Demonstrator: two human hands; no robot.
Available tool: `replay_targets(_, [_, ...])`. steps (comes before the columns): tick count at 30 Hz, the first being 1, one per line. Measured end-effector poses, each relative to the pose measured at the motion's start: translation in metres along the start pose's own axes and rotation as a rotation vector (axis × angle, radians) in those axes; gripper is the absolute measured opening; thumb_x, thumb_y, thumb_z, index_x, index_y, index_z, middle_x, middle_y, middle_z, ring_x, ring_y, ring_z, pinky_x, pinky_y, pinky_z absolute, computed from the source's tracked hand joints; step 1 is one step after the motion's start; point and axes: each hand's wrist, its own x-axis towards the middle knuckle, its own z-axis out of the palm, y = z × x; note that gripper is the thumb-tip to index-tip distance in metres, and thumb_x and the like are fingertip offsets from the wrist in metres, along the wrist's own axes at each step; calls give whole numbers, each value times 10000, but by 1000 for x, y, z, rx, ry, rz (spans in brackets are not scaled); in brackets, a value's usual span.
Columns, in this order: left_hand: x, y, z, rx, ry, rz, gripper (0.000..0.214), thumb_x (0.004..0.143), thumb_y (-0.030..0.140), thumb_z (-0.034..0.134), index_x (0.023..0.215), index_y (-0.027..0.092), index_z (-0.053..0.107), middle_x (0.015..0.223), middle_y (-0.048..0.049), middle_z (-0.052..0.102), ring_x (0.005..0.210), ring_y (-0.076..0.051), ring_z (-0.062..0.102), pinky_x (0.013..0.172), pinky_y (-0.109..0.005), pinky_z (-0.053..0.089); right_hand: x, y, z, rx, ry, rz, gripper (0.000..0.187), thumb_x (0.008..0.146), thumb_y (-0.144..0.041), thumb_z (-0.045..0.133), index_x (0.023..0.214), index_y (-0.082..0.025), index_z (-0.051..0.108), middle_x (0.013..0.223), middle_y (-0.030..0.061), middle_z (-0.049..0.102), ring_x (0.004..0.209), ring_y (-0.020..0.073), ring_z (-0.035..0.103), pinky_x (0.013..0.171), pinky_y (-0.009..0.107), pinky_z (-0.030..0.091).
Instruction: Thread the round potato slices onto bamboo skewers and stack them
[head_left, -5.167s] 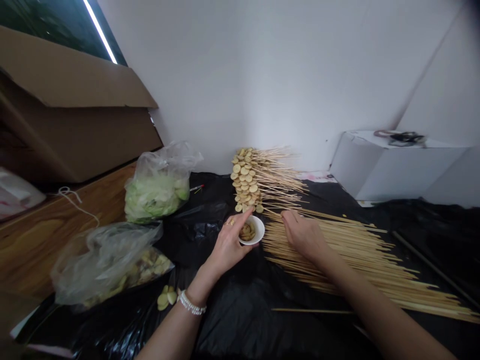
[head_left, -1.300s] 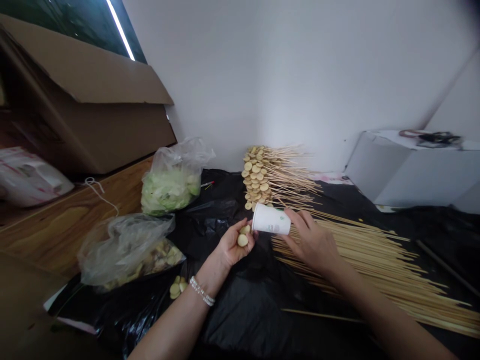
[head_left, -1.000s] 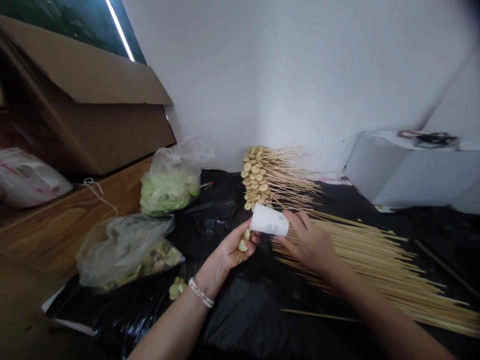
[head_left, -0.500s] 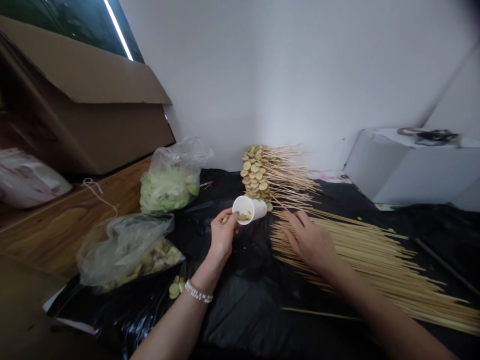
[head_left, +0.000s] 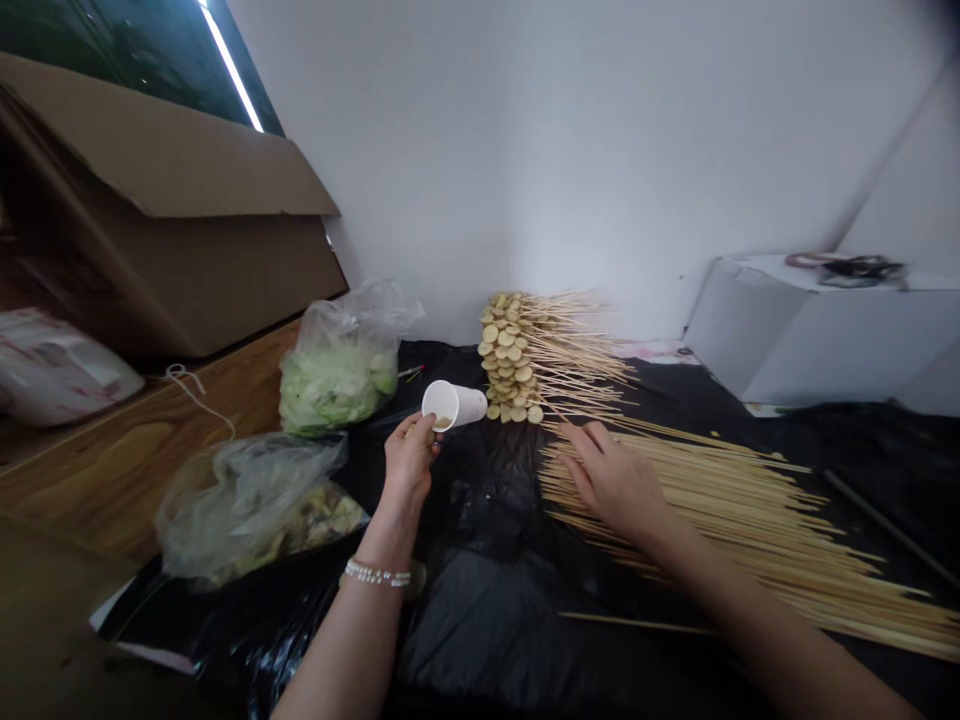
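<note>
My left hand is closed on the rim of a white paper cup, which lies tipped with its mouth towards me. Something pale shows inside the cup by my thumb. Beyond the cup is a stack of round pale slices, like potato, threaded on skewers whose bare ends point right. My right hand pinches a thin wooden skewer at the stack's near edge, above a wide spread of bare bamboo skewers. One skewer lies apart, nearer me.
Black plastic sheeting covers the work surface. On the left are a bag of pale green vegetable pieces, a second clear bag with pale pieces, and a large cardboard box. A white box stands at the right, against the wall.
My left hand has moved left with the cup, away from the stack, uncovering its near slices. My right hand has hardly moved. My left forearm now covers most of the loose slices beside it.
</note>
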Motion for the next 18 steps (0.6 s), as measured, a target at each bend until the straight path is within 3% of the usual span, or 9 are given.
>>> replay_targets(9, [11, 3, -11, -35, 158, 43, 367, 485, 229, 752, 808, 120, 619, 576, 27, 562, 449, -62, 473, 400, -167, 304, 0, 1, 0, 26, -12, -7, 364, 963, -326, 381, 1281, -198, 503, 1009, 66, 589, 726, 150, 570, 519, 275, 303])
replay_targets(18, [13, 9, -15, -128, 170, 81, 276, 520, 170, 711, 785, 124, 653, 624, 23, 571, 513, -57, 494, 415, -143, 299, -1, 2, 2, 36, 9, -20, 354, 957, -311, 398, 1275, -198, 507, 1004, 64, 594, 719, 146, 559, 509, 269, 281])
